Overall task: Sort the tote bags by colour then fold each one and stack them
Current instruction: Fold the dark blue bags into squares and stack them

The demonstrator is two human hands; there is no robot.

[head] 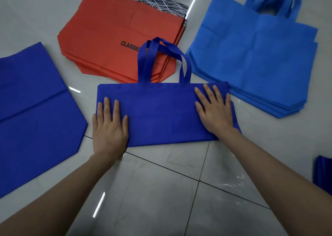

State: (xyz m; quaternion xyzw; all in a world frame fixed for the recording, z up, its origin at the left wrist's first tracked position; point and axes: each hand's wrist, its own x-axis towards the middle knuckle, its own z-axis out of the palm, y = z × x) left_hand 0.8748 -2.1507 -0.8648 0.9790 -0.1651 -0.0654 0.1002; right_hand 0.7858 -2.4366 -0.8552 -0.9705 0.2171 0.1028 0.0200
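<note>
Head view: a royal-blue tote bag (161, 113) lies on the tiled floor (161, 191), in the middle of the scene and just in front of the person. It is already folded once into a low, wide strip. Its long axis runs left to right, and its handles (161, 56) stick out at the far edge, lapping over the near corner of the red stack (122, 38).

The left hand (109, 128) presses flat on the strip's left end, fingers straight and slightly spread, holding nothing. The right hand (213, 110) lies flat on the right end, fingers fanned wider. With a hand on each end, both are equally near, so the next fold probably carries one end across to the other along that long axis.

The light-blue stack (251, 52) sits far right, and a flat royal-blue bag (34, 110) lies at the left. More royal-blue fabric (323, 173) shows at the right edge, but what it is cannot be told.

The top red bag reads "CLASSIC" in black, and any further letters are hidden behind the handles. A black bag with white lines (161, 0) peeks out beyond the red stack.
</note>
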